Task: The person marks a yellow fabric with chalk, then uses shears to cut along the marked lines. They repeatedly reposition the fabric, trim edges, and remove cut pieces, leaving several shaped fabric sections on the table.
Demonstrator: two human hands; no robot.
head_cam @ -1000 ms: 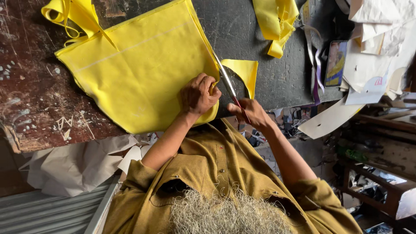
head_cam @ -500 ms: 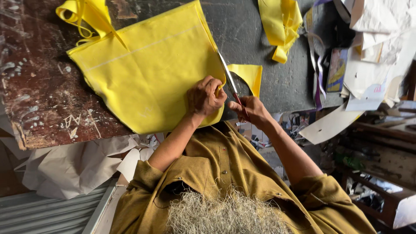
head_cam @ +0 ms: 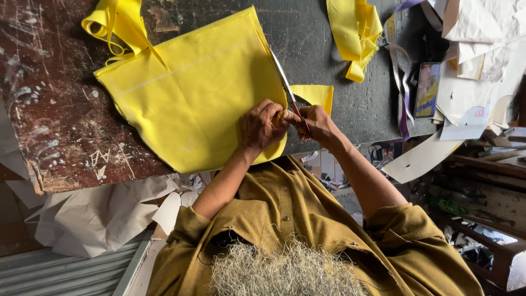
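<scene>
A large piece of yellow cloth [head_cam: 197, 98] lies flat on the bench, its lower corner reaching the near edge; a pale straight line runs across its upper part. Along its right edge lie the scissors [head_cam: 287, 90], long silver blades pointing to the far edge, reddish handles near the near edge. A small yellow offcut [head_cam: 315, 94] lies just beside the blades.

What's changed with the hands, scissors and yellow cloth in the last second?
The right hand and scissors have drawn closer to the left hand; the two hands now touch at the yellow cloth's right edge. Scissors stay gripped, blades along that edge. The cut-off yellow scrap, the strips and the worktable look unchanged.
</scene>
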